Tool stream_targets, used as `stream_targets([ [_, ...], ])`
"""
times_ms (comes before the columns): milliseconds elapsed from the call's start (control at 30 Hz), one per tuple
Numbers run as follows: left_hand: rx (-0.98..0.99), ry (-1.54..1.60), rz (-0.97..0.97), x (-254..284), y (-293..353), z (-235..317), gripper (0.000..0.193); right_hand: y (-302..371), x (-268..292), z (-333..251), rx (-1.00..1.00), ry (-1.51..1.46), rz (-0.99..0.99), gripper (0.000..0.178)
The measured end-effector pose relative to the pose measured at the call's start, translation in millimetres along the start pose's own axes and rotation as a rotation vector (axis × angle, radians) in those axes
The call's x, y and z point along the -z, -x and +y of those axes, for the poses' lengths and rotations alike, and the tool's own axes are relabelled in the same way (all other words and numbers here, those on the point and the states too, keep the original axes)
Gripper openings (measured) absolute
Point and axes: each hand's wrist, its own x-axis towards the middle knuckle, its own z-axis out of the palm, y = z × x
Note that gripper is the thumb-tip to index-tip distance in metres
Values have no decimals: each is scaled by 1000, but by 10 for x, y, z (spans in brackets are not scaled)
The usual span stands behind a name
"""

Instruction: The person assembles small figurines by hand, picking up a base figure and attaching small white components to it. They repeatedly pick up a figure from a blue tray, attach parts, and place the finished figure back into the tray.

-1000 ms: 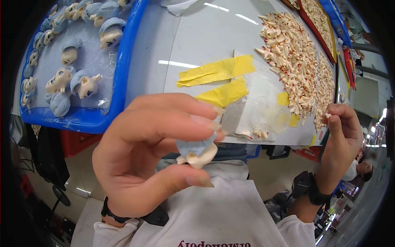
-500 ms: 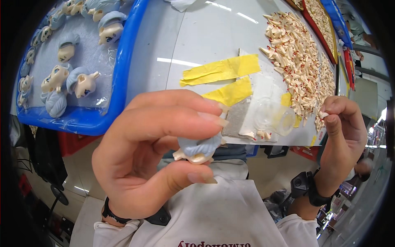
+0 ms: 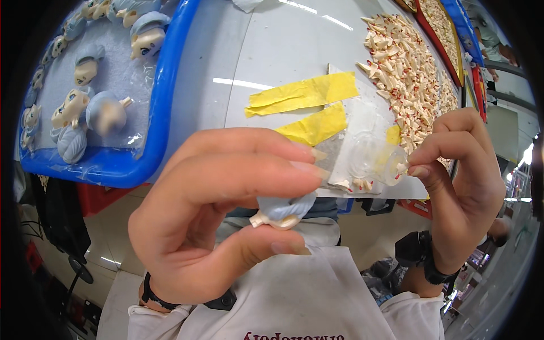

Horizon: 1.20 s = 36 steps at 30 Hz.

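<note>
Head view, looking down over two raised hands above the near edge of a white table (image 3: 272, 51). Left hand (image 3: 209, 221) closed on a small doll head (image 3: 282, 208) with pale blue hair, pinched between the thumb below and the fingers (image 3: 255, 170) above; a short cream peg pointing left out of the grip, long axis roughly level. Right hand (image 3: 462, 181) closed too, thumb and forefinger nipping a tiny cream piece with a red tip (image 3: 402, 168), held just beside a small clear cup (image 3: 374, 161) at the table edge. Doll head low and left of that tiny piece, the two apart, with the left fingertips between; right hand the nearer to the cup and to the heap of small cream and red parts (image 3: 405, 62) spread across the table beyond. Strips of yellow tape (image 3: 303, 93) stuck to the tabletop, holding down a clear sheet. Blue tray (image 3: 164, 102) at far left, lined with more blue-haired doll heads (image 3: 105, 110). Dark band on each wrist; white shirt below.
</note>
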Motion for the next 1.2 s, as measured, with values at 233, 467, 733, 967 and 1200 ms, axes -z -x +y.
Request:
stream_targets([
  [233,17,-22,-20,-26,-34,34,44,-36,-3,-54,31,111,-1,15],
  [467,122,109,42,-172,-22,122,45,136,31,-84,52,-160,153,17],
  [733,-81,-45,-95,-160,-57,104,40,206,-124,-247,150,-248,20,16],
  [967,-73,-118,-48,-217,5,249,32,173,-128,-382,217,-56,41,26],
  [1200,-153,-245,-50,-245,-44,217,35,177,-159,-295,278,-123,60,28],
])
